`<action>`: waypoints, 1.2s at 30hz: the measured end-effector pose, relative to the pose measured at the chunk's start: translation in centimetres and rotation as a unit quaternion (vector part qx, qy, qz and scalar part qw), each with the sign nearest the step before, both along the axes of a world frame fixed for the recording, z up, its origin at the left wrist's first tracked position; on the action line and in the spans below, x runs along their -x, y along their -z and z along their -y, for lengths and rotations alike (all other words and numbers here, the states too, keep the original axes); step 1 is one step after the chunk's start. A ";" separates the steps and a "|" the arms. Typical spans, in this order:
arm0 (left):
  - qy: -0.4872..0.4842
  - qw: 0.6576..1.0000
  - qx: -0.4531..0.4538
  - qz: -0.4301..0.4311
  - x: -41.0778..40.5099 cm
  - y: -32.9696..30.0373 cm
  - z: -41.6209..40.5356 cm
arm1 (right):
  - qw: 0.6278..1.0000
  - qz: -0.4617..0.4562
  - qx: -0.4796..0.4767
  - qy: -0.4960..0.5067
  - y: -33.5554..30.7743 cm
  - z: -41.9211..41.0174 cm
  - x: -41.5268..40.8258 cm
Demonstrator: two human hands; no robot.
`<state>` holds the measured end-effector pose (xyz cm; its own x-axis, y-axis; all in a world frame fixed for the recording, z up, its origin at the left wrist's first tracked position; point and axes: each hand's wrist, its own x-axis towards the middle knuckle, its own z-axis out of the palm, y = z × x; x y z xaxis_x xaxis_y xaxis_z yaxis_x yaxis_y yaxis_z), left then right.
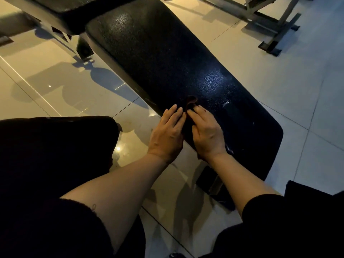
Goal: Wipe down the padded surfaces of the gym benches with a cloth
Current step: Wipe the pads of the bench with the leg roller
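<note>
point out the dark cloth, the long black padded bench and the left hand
dark reddish-brown cloth (191, 101), head view, the bunched end past the fingertips
long black textured padded bench (160, 58), head view, bare middle of the pad
left hand (168, 134), head view, back of the hand
</note>
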<state>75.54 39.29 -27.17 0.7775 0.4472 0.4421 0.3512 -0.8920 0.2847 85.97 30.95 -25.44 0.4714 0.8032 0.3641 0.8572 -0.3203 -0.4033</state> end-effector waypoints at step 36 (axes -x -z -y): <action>0.017 0.999 -0.025 0.041 -3.9 -1.4 0.2 | 0.993 -0.024 0.004 0.114 1.2 2.2 -0.5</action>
